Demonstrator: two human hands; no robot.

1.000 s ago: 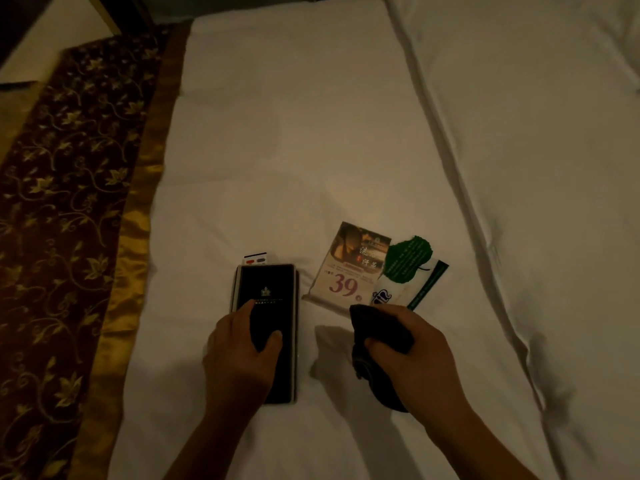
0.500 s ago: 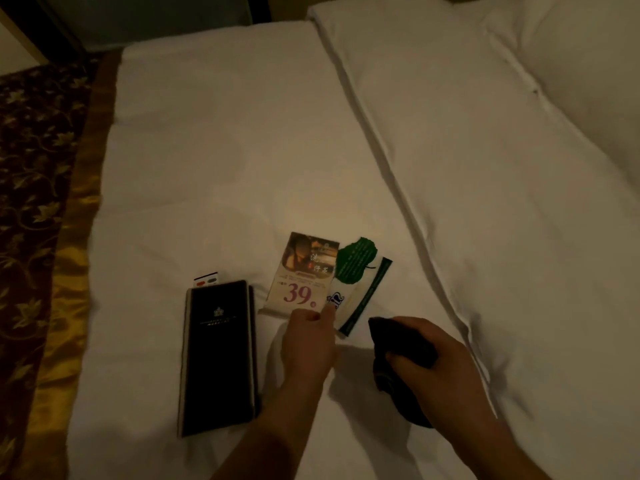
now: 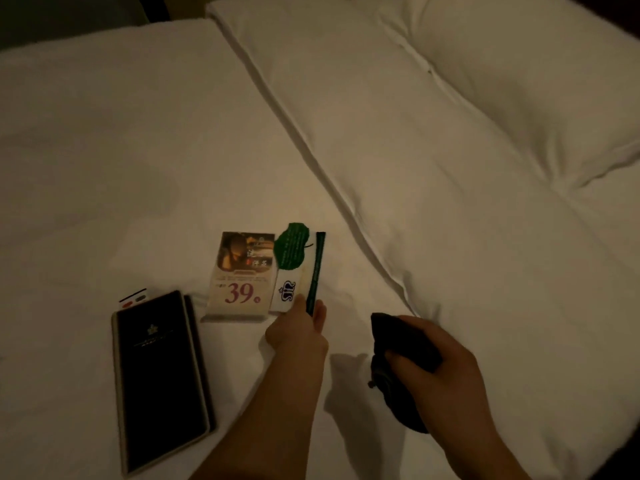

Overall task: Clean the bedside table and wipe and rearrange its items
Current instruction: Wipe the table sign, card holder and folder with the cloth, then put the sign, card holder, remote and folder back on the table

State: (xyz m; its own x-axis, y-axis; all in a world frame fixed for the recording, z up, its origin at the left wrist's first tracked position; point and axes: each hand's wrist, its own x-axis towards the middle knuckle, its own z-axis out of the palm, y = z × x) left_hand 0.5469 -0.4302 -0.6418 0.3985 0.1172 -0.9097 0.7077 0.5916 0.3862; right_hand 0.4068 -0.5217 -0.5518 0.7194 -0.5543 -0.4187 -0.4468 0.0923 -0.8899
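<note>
Left hand (image 3: 298, 336): pinches near end of green-leaf card (image 3: 299, 258), flat on bedsheet (image 3: 138, 150), touching price leaflet (image 3: 242, 271) on its left. Right hand (image 3: 446, 372): clutches dark cloth (image 3: 398, 337). Black folder (image 3: 159, 375): near left. Step, likely: taking up the card for wiping; next calls for lifting it to the cloth.

I am looking down at a white bedcover (image 3: 138, 150), where the left hand (image 3: 298, 332) is pinching the near edge of a green-and-white card (image 3: 304, 265) printed with a leaf shape. That card is lying against the right edge of a leaflet (image 3: 242, 275) showing a red 39. Further left a black folder (image 3: 159, 375) is lying flat, with a small card (image 3: 133, 297) poking out from under its far end. The right hand (image 3: 446, 382) is gripping a bunched dark cloth (image 3: 401, 337) on the cover, right of the papers and apart from them. A white pillow (image 3: 519, 98) is sitting at far right.
</note>
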